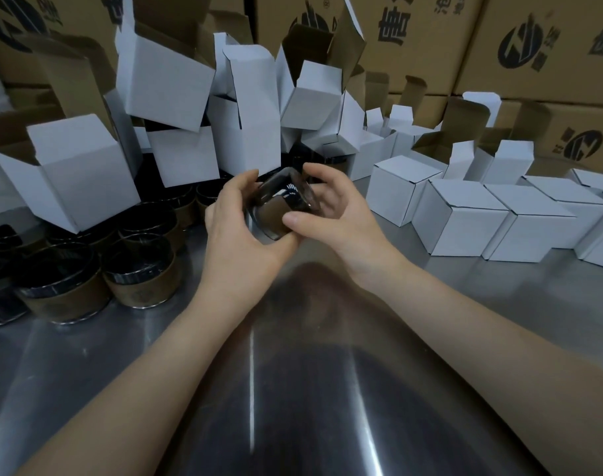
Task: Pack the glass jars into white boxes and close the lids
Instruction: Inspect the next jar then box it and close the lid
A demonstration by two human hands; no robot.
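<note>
Glass jar (276, 209) was held tilted, gripped jointly by the left hand (238, 231) and right hand (337, 214); open white boxes (87, 176) were piled just beyond, leftward.

Two slender bare forearms show above the shiny grey steel table (87, 372), the left forearm (149, 365) over the table's left half and the right forearm (482, 324) over its right half. Both are uncovered up to the table's near edge. The left hand (238, 231) and right hand (334, 214) have bare wrists and fingers; the right thumbnail is short, rounded and plain.
</note>
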